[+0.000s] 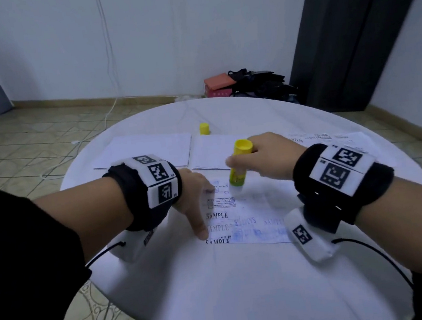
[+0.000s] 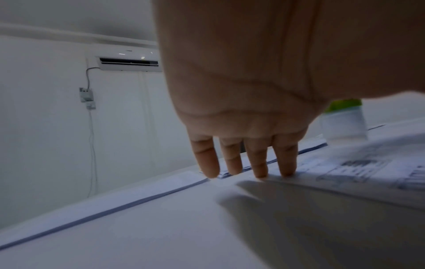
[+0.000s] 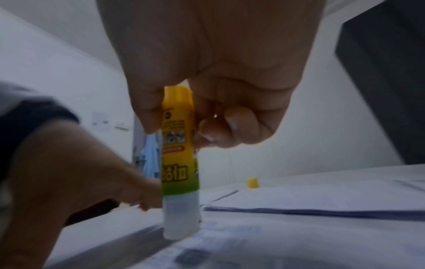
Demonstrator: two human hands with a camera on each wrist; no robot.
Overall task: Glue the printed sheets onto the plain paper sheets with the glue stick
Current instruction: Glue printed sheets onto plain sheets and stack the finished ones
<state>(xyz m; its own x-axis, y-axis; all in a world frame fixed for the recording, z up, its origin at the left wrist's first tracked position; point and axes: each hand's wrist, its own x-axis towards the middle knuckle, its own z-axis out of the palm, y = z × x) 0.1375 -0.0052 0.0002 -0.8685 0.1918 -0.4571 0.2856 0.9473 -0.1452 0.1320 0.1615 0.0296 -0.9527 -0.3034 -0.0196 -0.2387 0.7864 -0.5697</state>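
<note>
We grip the yellow-and-green plastic glue stick (image 3: 178,145) in our right hand (image 1: 270,157), thumb on one side of the barrel and curled fingers on the other, and it stands nearly upright with its pale, translucent lower end pressed down on the printed paper sheet (image 1: 251,213) lying face down near the middle of the round white table (image 1: 248,301). The print (the word SAMPLE repeated, plus a boxed stamp) shows through the sheet in reverse, and bluish smears run across its near half. Our left hand (image 1: 196,199) lies flat with straight, slightly spread fingers (image 2: 285,160), the fingertips pressing on the sheet's left edge and the thumb reaching down toward its near left corner. In the left wrist view the stick's foot appears just beyond that hand, close to it but not touching. Past the printed sheet, two stacks of plain white paper sheets (image 1: 147,149) lie side by side, the right one partly hidden behind the stick. The small yellow cylindrical glue cap (image 1: 204,128) stands upright just beyond them, well apart from both hands. More printed sheets (image 1: 335,142) are spread at the table's right side, behind our right wrist. Both wrists carry black bands with square black-and-white markers (image 1: 158,172).
</note>
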